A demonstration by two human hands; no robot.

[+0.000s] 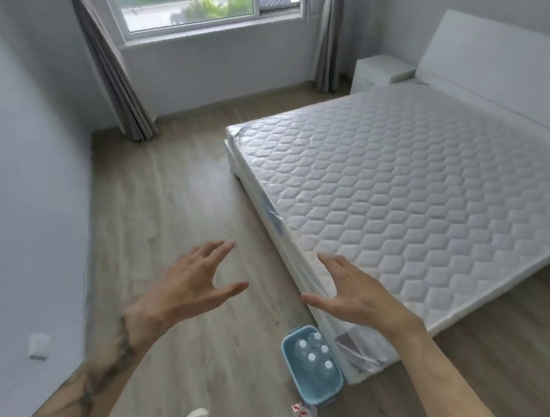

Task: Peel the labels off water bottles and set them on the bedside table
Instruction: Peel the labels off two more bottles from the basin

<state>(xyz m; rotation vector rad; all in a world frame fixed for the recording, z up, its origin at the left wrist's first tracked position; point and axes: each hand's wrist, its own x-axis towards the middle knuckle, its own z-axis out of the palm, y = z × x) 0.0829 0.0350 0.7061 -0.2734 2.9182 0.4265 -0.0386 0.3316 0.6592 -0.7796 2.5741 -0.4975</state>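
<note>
White quilted mattress [410, 182] fills the right, with the table [377, 71] at its far corner. Left hand [182, 286] and right hand [358, 294] hover spread wide, holding nothing. Below them, a blue basket [317, 394] on the floor holds five capped bottles [311, 357].

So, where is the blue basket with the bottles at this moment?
In the head view, the blue basket stands on the wooden floor at the bottom, right of centre, beside the near corner of the bed and below the right hand.
</note>
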